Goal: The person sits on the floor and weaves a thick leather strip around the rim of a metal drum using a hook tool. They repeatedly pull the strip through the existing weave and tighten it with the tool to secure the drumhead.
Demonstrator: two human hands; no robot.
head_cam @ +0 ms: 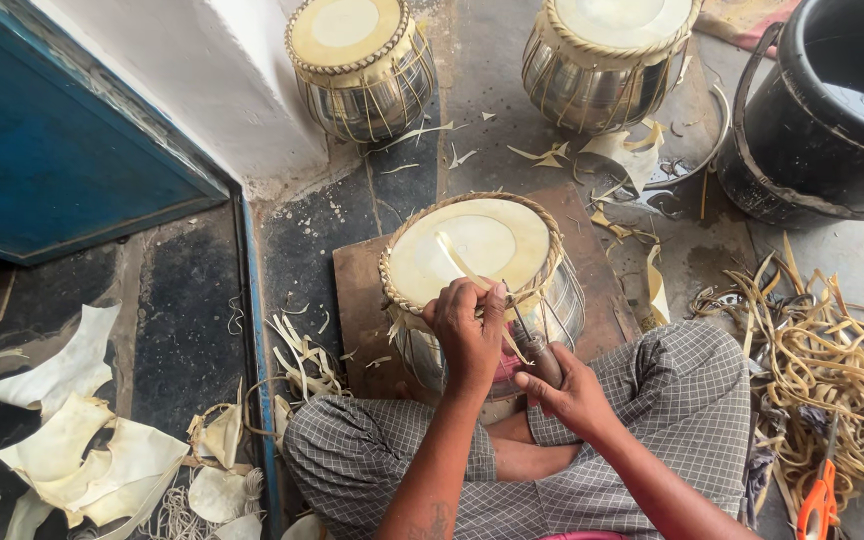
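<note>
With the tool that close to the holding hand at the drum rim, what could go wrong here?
1. The right hand drives a wooden-handled pointed tool toward the left hand gripping the braided rim; a slip might jab the fingers.
2. The tip works beside the pale skin head of the metal-bodied drum; it could puncture or scratch it.
3. The drum leans tilted on the brown board against the legs, so it may roll.
</note>
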